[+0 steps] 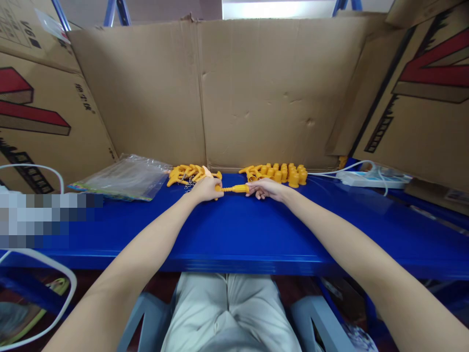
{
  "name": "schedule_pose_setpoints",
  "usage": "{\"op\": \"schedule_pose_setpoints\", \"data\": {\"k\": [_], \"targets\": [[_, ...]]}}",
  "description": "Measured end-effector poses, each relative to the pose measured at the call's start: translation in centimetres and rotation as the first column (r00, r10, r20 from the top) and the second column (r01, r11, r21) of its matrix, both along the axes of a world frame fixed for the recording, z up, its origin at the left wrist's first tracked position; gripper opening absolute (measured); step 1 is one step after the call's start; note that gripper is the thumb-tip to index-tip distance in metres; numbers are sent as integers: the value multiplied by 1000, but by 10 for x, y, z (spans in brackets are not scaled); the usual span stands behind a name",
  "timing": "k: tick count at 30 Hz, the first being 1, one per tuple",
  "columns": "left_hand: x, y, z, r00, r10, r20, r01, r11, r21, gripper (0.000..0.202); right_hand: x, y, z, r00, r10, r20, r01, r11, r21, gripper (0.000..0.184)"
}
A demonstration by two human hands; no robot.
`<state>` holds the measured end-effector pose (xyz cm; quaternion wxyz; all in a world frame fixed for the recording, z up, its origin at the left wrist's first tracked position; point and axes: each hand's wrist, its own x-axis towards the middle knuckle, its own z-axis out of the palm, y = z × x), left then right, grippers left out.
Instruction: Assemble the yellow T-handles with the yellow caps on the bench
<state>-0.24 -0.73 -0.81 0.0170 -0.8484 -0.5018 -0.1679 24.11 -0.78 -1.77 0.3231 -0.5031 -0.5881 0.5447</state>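
Between my two hands a yellow plastic piece with a ridged shaft [235, 188] lies level above the blue table. My left hand [207, 189] is closed around its left end. The fingers of my right hand [264, 188] pinch its thicker right end. Just behind my left hand is a pile of yellow plastic parts [183, 173] with handle-like shapes, and a dark chain [189, 183] lies among them. Behind my right hand stand several yellow cup-shaped pieces [293, 176], with a few more handle-like yellow parts [250, 171] to their left.
Clear plastic bags [124, 178] lie left on the blue table [242, 234]. A white power strip [373, 179] with cables is at the right. Cardboard panels [271, 93] wall in the back and both sides. A blurred patch [32, 220] covers the left edge.
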Motion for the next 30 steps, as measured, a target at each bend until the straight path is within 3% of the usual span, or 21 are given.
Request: {"op": "schedule_pose_setpoints", "data": {"k": [24,27,29,30], "targets": [[6,-1,-1,993,90,-75,-85,995,59,25,-1,0,4,999,-32,-20,30,996,-88,21],[5,0,0,996,69,-56,-67,997,28,24,-1,-2,3,995,26,94,-27,1000,15,25],[3,1,1,998,57,-29,-57,998,16,23,-2,-1,1,975,15,221,-59,980,192,30],[2,2,1,999,52,-12,-52,999,9,23,-2,0,-1,958,-11,286,-85,943,321,33]]}}
